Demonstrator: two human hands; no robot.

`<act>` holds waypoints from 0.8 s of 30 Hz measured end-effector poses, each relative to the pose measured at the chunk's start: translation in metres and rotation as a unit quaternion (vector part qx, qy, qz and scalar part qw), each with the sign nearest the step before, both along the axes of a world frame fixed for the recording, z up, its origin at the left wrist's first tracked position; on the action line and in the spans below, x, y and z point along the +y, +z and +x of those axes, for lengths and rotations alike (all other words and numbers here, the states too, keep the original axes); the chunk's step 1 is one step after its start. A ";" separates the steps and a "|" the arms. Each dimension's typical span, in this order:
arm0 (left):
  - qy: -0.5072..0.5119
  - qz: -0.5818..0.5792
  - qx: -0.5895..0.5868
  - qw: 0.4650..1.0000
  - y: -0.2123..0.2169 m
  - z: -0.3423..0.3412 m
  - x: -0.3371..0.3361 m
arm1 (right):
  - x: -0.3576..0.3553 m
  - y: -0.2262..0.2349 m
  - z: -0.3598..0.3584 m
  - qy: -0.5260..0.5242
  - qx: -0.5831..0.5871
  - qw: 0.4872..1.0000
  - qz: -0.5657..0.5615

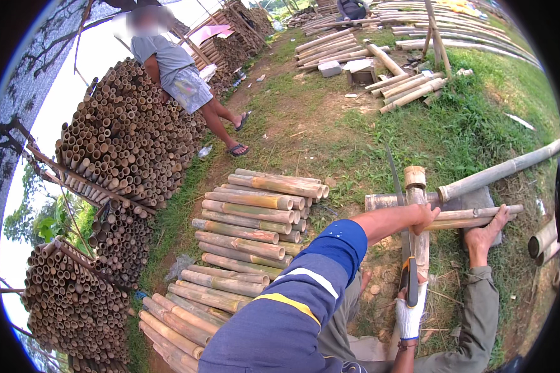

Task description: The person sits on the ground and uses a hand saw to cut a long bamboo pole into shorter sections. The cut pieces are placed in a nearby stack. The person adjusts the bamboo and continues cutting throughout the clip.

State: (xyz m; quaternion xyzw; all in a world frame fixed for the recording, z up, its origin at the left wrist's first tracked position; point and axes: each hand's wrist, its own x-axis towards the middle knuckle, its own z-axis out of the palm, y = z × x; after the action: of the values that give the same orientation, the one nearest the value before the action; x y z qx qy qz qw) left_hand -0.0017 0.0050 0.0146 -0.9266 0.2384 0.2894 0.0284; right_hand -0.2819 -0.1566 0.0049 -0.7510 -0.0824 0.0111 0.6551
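Note:
My left hand (425, 217), bare and coming out of a blue sleeve, grips a short bamboo section (415, 184) that lies pointing away from me across other pieces. My right hand (410, 314), in a white glove, is closed on the orange and black handle of a handsaw (408, 281). The saw's thin blade (395, 177) runs up along the left side of that section. My bare foot (486, 234) presses on thin split bamboo strips (463, 216) lying crosswise under the section.
A pile of cut bamboo lengths (249, 227) lies to my left. Big stacks of bamboo poles (121, 140) stand end-on further left, with another person (177, 78) beside them. A long pole (507, 166) angles off right. More bamboo (404, 87) lies on the grass beyond.

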 end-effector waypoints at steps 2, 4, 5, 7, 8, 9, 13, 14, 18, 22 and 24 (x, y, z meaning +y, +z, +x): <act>0.000 0.003 -0.019 1.000 -0.001 0.004 0.004 | 0.007 0.012 0.016 0.004 -0.003 1.000 -0.003; -0.003 -0.026 0.003 1.000 0.000 0.012 0.008 | 0.004 0.000 0.024 0.000 -0.041 0.999 -0.019; -0.009 -0.028 0.003 1.000 0.002 0.014 0.006 | 0.003 -0.004 0.025 -0.002 -0.073 0.997 -0.018; -0.032 -0.030 -0.011 0.999 0.012 0.012 0.005 | 0.003 0.007 0.020 -0.004 -0.043 0.999 -0.026; -0.006 -0.007 0.052 0.999 0.017 0.018 0.015 | 0.008 0.017 0.015 0.013 -0.004 1.000 -0.005; -0.027 -0.035 0.045 0.998 0.014 0.027 0.033 | 0.012 0.028 0.008 0.028 0.037 0.999 0.011; -0.048 -0.095 -0.020 0.994 0.047 0.037 0.021 | 0.002 0.025 0.011 -0.007 -0.042 0.999 -0.020; -0.038 -0.100 -0.033 0.994 0.051 0.032 0.026 | 0.003 0.022 0.013 0.003 -0.024 1.000 -0.008; 0.019 -0.243 -0.068 0.967 0.049 0.032 0.014 | 0.002 0.023 0.015 0.003 0.013 1.000 -0.009; 0.059 -0.272 -0.087 0.956 0.049 0.034 0.000 | 0.008 0.020 0.015 -0.005 -0.023 1.000 -0.021; 0.033 -0.287 -0.127 0.949 0.053 0.034 0.000 | 0.006 0.022 0.015 -0.007 -0.011 1.000 -0.019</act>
State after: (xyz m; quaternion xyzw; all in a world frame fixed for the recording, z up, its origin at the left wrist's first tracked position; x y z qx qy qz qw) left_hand 0.0319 0.0051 0.0672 -0.9321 0.2753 0.0893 -0.2177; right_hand -0.2667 -0.1509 0.0266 -0.7641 -0.0837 0.0000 0.6397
